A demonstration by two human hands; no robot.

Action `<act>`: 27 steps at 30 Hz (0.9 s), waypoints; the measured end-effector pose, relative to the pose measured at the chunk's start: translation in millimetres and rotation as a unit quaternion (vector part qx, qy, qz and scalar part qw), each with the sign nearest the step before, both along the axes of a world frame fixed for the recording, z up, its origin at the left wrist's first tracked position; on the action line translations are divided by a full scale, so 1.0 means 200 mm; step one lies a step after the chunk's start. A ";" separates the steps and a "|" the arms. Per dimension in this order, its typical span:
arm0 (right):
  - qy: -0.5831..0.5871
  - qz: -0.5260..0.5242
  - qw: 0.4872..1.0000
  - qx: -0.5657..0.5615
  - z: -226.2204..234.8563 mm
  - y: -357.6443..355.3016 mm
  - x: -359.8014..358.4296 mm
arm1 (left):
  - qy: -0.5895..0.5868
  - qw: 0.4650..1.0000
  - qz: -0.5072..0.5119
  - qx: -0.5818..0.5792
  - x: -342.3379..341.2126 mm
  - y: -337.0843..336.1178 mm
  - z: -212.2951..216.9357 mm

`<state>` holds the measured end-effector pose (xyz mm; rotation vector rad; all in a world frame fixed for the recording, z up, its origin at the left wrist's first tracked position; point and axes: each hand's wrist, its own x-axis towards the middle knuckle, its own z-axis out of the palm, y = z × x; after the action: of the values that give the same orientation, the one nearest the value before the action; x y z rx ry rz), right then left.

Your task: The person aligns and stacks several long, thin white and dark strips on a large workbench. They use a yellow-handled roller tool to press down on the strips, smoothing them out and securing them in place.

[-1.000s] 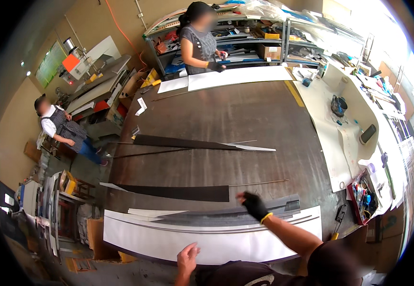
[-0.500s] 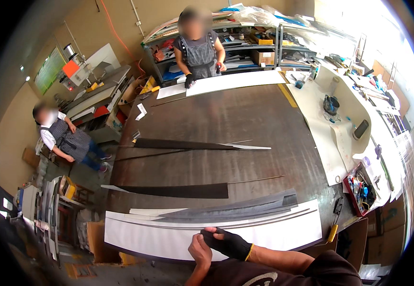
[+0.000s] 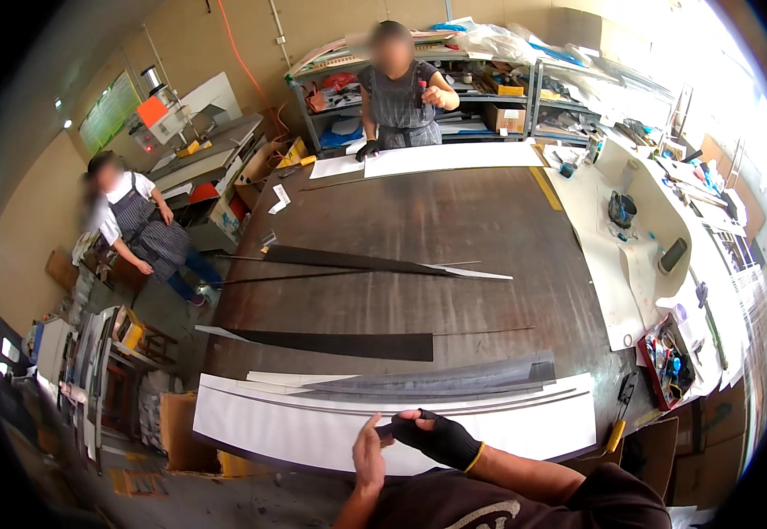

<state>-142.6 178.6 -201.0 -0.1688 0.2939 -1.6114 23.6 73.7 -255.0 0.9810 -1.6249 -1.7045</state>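
Over the near edge of the table my two hands meet above a long white sheet [image 3: 260,419]. My left hand [image 3: 368,457] is bare, its fingers stretched upward and held loosely apart. A black fingerless glove with a yellow cuff covers my right hand [image 3: 436,440], whose thumb and fingers press together beside the left fingers. Anything between them is hidden. Thin dark strips lie along the white sheet, and translucent grey sheets [image 3: 454,377] overlap its far side. Beyond lies a long black tapered strip [image 3: 348,345].
Another black strip [image 3: 339,259] crosses thin rods mid-table. Across the table, a co-worker [image 3: 401,97] handles a white sheet [image 3: 454,159]; another person [image 3: 141,216] stands at left. A box of tools [image 3: 668,361] and a yellow-handled tool [image 3: 615,435] lie at right.
My left hand's fingers have straightened from a curl and the hand has shifted slightly left. The far co-worker has raised one hand with a small tool. The view has shifted a little.
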 end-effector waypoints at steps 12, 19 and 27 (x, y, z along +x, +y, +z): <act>-0.027 -0.055 0.998 0.026 -0.25 0.04 0.05 | -0.031 0.995 -0.098 0.020 -0.05 0.14 0.03; -0.024 -0.002 1.000 -0.007 -0.19 0.03 0.04 | 0.067 0.975 0.082 0.195 -0.07 0.13 0.01; -0.001 0.000 0.999 -0.038 -0.21 0.09 0.01 | 0.091 0.984 0.025 0.150 -0.02 0.05 0.07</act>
<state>-140.8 196.7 -243.0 -0.2250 0.2320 -1.6245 20.1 84.2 -241.4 0.9615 -1.2408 -1.9791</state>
